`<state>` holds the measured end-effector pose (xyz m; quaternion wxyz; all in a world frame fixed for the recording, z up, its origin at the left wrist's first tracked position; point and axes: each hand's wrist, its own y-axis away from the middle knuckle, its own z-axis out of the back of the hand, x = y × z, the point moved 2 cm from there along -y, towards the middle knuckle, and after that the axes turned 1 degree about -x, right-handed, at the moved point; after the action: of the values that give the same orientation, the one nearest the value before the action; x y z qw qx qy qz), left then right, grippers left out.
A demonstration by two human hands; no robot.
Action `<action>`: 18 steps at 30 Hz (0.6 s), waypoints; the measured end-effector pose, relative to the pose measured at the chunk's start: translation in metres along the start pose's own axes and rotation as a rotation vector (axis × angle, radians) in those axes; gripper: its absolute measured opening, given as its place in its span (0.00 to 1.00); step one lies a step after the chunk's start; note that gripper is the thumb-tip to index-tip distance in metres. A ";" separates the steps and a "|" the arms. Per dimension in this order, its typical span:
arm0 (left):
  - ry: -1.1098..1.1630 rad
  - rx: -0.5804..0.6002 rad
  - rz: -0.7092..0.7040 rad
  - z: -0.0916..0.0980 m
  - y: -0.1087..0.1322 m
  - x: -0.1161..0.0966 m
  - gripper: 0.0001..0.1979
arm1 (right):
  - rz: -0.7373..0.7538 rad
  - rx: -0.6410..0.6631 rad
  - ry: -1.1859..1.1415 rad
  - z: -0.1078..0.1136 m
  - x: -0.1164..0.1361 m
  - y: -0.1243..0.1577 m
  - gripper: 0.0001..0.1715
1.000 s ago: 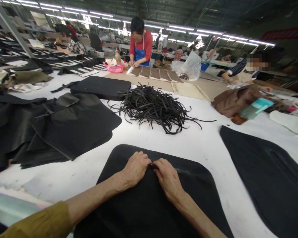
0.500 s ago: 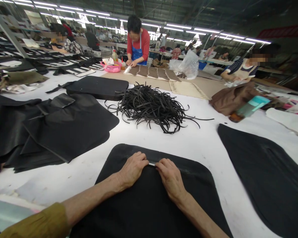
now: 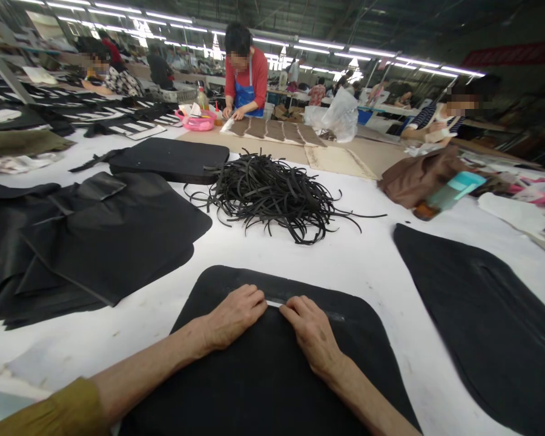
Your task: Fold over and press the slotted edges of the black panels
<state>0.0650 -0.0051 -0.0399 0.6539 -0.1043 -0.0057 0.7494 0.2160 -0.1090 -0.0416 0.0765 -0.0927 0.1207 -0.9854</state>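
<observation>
A black rounded-corner panel [image 3: 263, 369] lies in front of me, its near part running out of the bottom of the view. Across it, close to its far edge, a short length of thin white strip [image 3: 274, 304] shows between my hands. My left hand [image 3: 238, 315] has its fingers bent closed at the strip's left end. At the right end, my right hand [image 3: 311, 330] pinches with thumb and fingers. My fingers cover the rest of the strip, and both hands rest on the panel.
Beyond the panel sits a heap of narrow black strips [image 3: 272, 194]. Loose black sheets [image 3: 118, 236] are stacked at left, with a thick black pad [image 3: 168, 158] behind. Another black panel [image 3: 481, 315] lies right, near a teal-lidded bottle [image 3: 449, 194]. A co-worker in red [image 3: 258, 75] stands across.
Both hands stay at the white strip, the left one shifted slightly left and down in view. The whole scene has slid a little left as my head turned.
</observation>
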 end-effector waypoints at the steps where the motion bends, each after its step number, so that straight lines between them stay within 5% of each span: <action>1: -0.014 0.002 -0.012 0.000 0.000 0.000 0.10 | 0.007 0.000 0.010 0.000 0.000 0.000 0.11; 10: -0.051 0.071 -0.090 0.007 -0.006 -0.011 0.09 | 0.061 0.034 0.060 0.005 0.013 -0.006 0.10; 18: -0.146 0.133 -0.166 0.013 0.004 -0.004 0.16 | 0.133 0.118 0.058 0.012 -0.007 0.011 0.12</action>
<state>0.0592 -0.0078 -0.0276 0.7169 -0.0050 -0.0119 0.6970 0.2268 -0.1212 -0.0342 0.1434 -0.0511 0.0706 -0.9858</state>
